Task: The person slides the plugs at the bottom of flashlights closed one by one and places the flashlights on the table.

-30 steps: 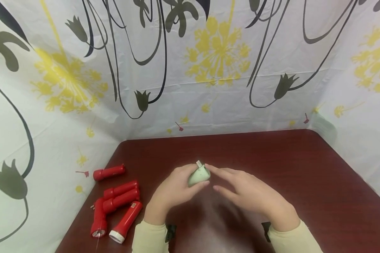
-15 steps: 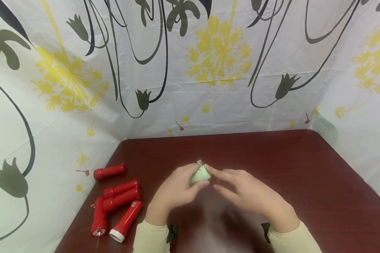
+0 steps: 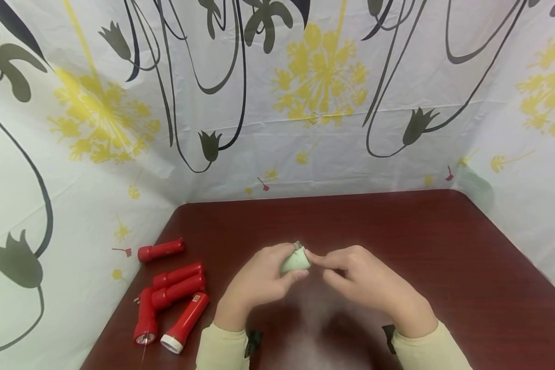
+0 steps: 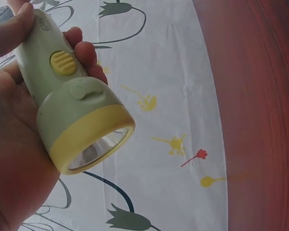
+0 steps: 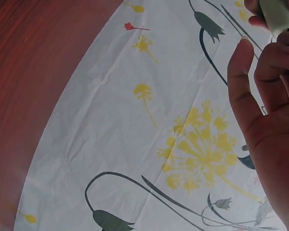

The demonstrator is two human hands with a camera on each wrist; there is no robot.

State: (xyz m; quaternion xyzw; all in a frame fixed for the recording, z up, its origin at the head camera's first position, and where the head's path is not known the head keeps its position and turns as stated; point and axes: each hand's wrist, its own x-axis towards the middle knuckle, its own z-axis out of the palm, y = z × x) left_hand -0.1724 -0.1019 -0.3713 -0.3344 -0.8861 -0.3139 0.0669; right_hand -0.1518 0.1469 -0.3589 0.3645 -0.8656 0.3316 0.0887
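Observation:
My left hand (image 3: 261, 275) grips a pale green flashlight (image 3: 295, 262) above the middle of the table. In the left wrist view its yellow-rimmed lens (image 4: 98, 144) and yellow slide switch (image 4: 63, 63) show, with my fingers curled round the body. Metal plug prongs (image 3: 298, 245) stick out of its far end in the head view. Beside those prongs, the index fingertip of my right hand (image 3: 370, 280) touches the flashlight's end; the right thumb stays apart from it. The right wrist view shows only a corner of the flashlight (image 5: 282, 17), partly hidden by my fingers.
Several red flashlights lie at the left of the dark red table (image 3: 398, 226): one alone at the back (image 3: 161, 250), a cluster (image 3: 178, 290) in front of it, and one with a white head (image 3: 185, 324). A flower-printed white sheet (image 3: 259, 128) stands round the table.
My right index finger has shifted onto the end of the green flashlight, and the other right fingers have bent in more. The flashlight has tilted slightly in my left hand.

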